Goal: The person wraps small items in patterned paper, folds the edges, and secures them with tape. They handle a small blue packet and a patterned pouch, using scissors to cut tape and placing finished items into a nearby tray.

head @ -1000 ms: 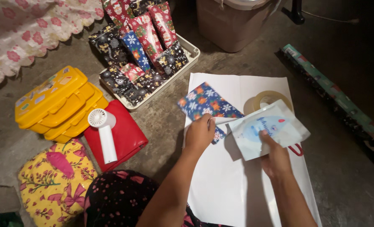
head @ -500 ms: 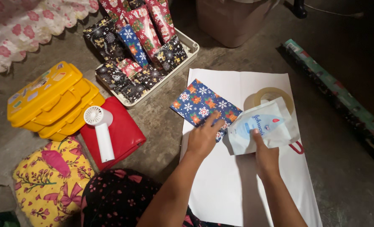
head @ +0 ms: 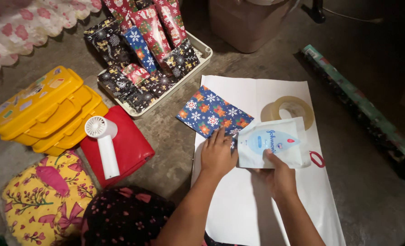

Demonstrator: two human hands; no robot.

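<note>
The white paper sheet [head: 275, 200] lies loose on the floor, so it could slide or crease under the arms. The left hand [head: 217, 154] rests flat and open on the blue wrapped packet [head: 213, 113], while the right hand [head: 279, 175] pinches the white pouch [head: 271, 142] by its lower edge, beside the tape roll [head: 292, 109]. So thin a grip might let the pouch slip.

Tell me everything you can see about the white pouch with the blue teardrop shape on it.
The white pouch is a flat, soft packet of glossy, plastic-looking film, white with a pale blue teardrop panel on its front. It lies nearly flat and slightly skewed on the white paper sheet. The right hand grips its lower edge, thumb on top. Its left edge sits by the blue snowflake-patterned wrapped packet, which the left hand presses. Its top edge overlaps the clear tape roll; a red loop shows at its right.
</note>
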